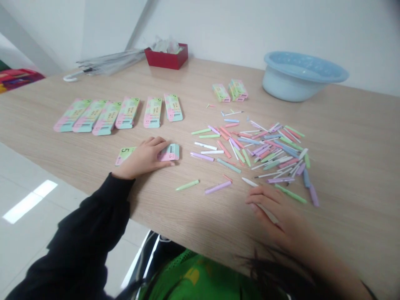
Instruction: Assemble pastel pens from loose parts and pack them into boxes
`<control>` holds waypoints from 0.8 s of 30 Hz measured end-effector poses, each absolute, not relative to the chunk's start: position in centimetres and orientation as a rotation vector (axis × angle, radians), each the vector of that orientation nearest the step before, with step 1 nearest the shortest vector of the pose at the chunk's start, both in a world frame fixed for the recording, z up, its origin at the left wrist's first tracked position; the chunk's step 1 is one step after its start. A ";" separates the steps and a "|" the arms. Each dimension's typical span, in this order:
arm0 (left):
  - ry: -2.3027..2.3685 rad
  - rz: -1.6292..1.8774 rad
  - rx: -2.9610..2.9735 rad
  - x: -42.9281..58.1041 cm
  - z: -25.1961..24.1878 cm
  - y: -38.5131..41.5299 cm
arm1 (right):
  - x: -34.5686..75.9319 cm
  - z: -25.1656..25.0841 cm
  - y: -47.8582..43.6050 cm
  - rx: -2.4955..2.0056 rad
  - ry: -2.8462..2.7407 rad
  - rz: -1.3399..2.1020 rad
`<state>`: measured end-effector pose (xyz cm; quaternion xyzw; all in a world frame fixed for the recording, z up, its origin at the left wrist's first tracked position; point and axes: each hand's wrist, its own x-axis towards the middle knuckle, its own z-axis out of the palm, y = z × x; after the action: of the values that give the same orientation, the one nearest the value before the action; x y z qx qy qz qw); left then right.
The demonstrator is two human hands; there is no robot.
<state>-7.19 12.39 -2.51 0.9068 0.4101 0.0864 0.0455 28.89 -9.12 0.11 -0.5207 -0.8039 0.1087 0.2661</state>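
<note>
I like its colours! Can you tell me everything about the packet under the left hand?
The packet is flat and long, pink and mint green, seemingly printed card, with a big 5 on its left end. It lies flat on the wooden table, lengthwise left to right, before a row of like packets. The left hand rests across its middle; only its ends show.

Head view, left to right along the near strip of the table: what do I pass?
Left hand flat on a pink-green pack → lone green stick → lone purple stick → right hand, at the near fringe of the scattered pastel sticks.
</note>
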 end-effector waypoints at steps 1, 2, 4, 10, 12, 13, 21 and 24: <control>1.267 0.240 2.799 -7.1 -2.6 12.2 | 29.0 -0.1 -9.2 -1.409 -2.170 0.299; 1.293 0.222 2.826 -7.0 -2.7 12.0 | 29.1 -0.4 -9.2 -1.416 -2.171 0.307; 1.336 0.188 2.865 -6.7 -2.7 11.5 | 29.3 -0.9 -9.3 -1.439 -2.176 0.312; 1.325 0.189 2.839 -6.6 -2.4 11.3 | 28.9 -0.9 -8.7 -1.453 -2.200 0.405; 1.343 0.319 2.799 -6.7 -1.9 11.2 | 28.9 -0.5 -8.2 -1.453 -2.207 0.418; 1.370 0.435 2.773 -6.6 -1.5 11.0 | 29.0 -0.3 -8.0 -1.457 -2.207 0.415; 1.011 0.508 2.787 -0.4 0.7 5.2 | 30.0 1.6 -7.3 -1.416 -2.028 0.331; 0.955 0.326 2.836 3.2 0.1 2.6 | 29.6 1.3 -7.3 -1.424 -2.021 0.337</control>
<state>3.22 2.62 0.07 0.9402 0.3165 0.1079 0.0656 29.64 -7.29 1.34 -0.5411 -0.7680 0.1280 0.3178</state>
